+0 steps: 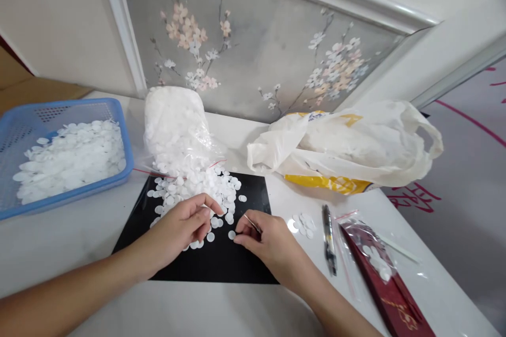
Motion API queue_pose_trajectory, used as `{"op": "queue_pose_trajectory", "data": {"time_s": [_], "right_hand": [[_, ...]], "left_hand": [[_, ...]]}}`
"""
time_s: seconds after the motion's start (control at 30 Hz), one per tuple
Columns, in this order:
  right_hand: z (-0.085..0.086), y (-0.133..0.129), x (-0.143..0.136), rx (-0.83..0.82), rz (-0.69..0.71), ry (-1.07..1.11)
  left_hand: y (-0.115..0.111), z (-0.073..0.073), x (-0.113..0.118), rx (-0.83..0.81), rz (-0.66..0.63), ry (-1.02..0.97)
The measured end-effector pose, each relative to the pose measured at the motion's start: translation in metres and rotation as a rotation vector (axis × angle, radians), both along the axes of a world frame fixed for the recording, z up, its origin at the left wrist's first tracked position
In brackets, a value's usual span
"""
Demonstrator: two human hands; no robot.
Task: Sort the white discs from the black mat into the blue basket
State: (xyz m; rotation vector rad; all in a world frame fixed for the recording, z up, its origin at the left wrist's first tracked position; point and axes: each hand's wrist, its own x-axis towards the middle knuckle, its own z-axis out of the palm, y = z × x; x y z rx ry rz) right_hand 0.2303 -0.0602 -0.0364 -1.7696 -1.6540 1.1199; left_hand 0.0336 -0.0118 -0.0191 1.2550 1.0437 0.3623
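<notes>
My left hand (187,224) hovers over the near side of a heap of small white discs (207,184) on a black mat (237,266). Its index finger reaches out toward the discs, apart from the thumb, while the other fingers curl in. I see nothing held there. My right hand (263,237) is closed around a thin metal piece (252,222), mostly hidden by the fingers. A single white disc (231,235) lies at its thumb and fingertips. Behind the heap, a clear bag (176,116) full of discs leans over the mat, its mouth toward the heap.
A blue basket (128,160) of discs stands left. A white and yellow plastic bag (348,152) lies back right. Right of the mat are several loose discs (303,225), a pen (329,239), and a small clear bag with discs (375,260) on a red box (399,305).
</notes>
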Motion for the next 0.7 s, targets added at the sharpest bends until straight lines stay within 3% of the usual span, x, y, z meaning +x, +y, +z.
{"op": "queue_pose_trajectory", "data": {"time_s": [0.27,0.4,0.5,0.57,0.63,0.7], "right_hand": [[0.001,0.002,-0.007,-0.016,0.015,-0.011],[0.006,-0.007,-0.016,-0.004,0.054,0.157],[0.008,-0.013,-0.021,0.139,0.141,0.25],[0.008,-0.013,-0.019,0.277,0.122,0.238],[0.006,-0.011,-0.013,0.379,0.031,0.178],[0.001,-0.006,-0.005,0.425,-0.048,0.09]], "left_hand": [[-0.007,0.003,-0.004,-0.158,-0.107,0.044],[-0.02,-0.003,0.002,-0.289,-0.075,0.0],[-0.029,-0.006,0.01,-0.441,-0.057,-0.071],[-0.028,0.0,0.01,-0.476,-0.046,-0.076],[-0.017,0.018,0.0,-0.355,-0.05,-0.014],[0.005,0.046,-0.024,0.02,-0.045,0.166]]}}
